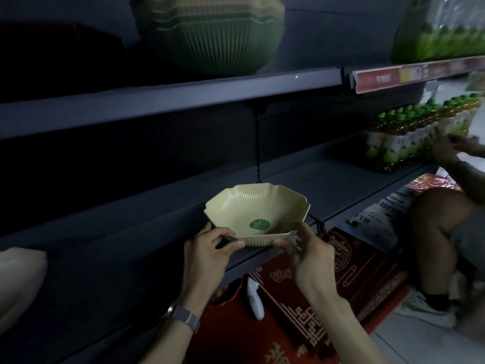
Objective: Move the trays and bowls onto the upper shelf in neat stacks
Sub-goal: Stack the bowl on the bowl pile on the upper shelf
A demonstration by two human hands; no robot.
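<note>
A pale green ribbed bowl (256, 210) with a scalloped rim and a round green sticker inside is held over the front edge of the lower shelf (328, 177). My left hand (210, 248) pinches its near rim on the left and my right hand (307, 248) pinches the near rim on the right. On the upper shelf (170, 101), a stack of several matching green bowls (210, 32) stands above and slightly left of the held bowl. A dark red object (60, 48) sits to the left of that stack, too dim to identify.
A pale rounded object (18, 279) lies at the left on the lower shelf. Green-capped bottles (409, 132) fill the right end, where another person's hand (446, 148) and knee (441, 227) are. Red patterned boxes (328, 298) lie on the floor below.
</note>
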